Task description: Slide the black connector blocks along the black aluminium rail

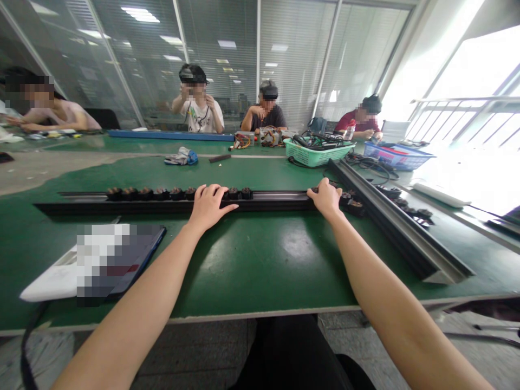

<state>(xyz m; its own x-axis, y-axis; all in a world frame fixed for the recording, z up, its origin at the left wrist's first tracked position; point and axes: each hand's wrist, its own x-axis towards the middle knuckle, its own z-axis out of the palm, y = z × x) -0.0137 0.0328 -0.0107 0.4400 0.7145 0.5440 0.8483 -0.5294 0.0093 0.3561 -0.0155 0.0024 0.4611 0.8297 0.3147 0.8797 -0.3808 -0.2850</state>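
Observation:
A long black metal channel [280, 205] lies crosswise on the green table. In its left half sits a row of small round black parts with brownish tops [145, 193]; their exact kind is too small to tell. Across the channel lies my left hand [209, 206], fingers stretched over the row and thumb spread along the near wall. At the channel's right end is my right hand [326, 197], its fingers bent down and closed. What is in those fingers is hidden. Several more of these black parts [352, 201] lie loose just right of it.
A second black channel [385, 216] slants along the right. Behind are a green basket [312, 154] of cables, a blue basket [400, 157] and a glove [181, 156]. A white object [60, 273] and a dark tablet-like item lie front left. Several people sit across the table.

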